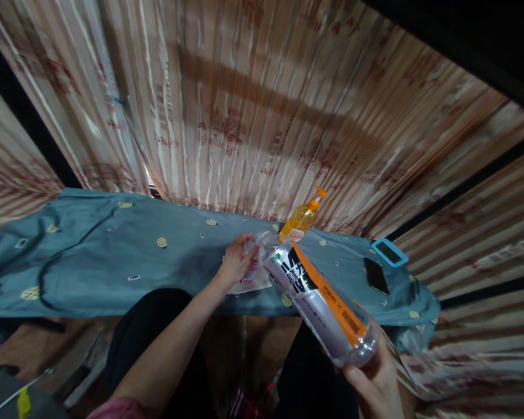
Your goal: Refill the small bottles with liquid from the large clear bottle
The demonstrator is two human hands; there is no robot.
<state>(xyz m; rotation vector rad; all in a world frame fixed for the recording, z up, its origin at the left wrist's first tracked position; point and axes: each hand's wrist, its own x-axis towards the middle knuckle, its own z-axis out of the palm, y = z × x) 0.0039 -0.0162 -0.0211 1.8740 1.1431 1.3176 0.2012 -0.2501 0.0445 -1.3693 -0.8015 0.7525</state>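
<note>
My right hand (375, 378) grips the base of a large clear plastic bottle (318, 297) with a black, white and orange label. The bottle is tilted, its open neck pointing up and left. My left hand (236, 262) is closed around a small clear container (251, 262) right at the bottle's mouth, above a pale flat pouch (255, 283) lying on the blue cloth. What is inside the small container is hard to make out.
A blue patterned cloth (113, 250) covers the surface in front of me. An orange pump bottle (303, 218) stands at its far edge. A black phone (375, 275) and a blue-framed device (389, 252) lie at the right. Striped curtains hang behind.
</note>
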